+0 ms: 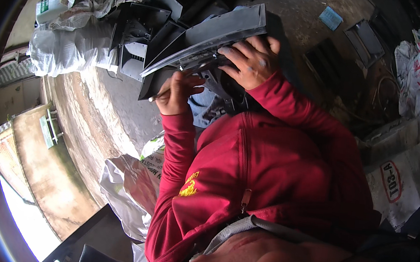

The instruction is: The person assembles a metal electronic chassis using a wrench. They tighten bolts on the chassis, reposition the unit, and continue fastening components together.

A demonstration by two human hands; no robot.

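Note:
A long dark grey, box-like plastic part (225,29) is tilted up in front of my chest, its lower edge lined with fittings. My right hand (253,62) grips that edge, fingers curled over it. My left hand (175,93) is closed around a thin rod-like tool (159,96) with a pale end; its other end points toward the underside of the part, and its tip is hard to make out. Below the part, between the hands, another black moulded piece (224,89) shows partly, in shadow.
Several black plastic housings (166,38) lie piled beyond my left hand. White plastic sacks (71,44) sit at the far left, and another white sack (128,189) lies by my left elbow. To the right are a grey tray-like part (365,42), a blue packet (330,18) and printed sacks (399,187).

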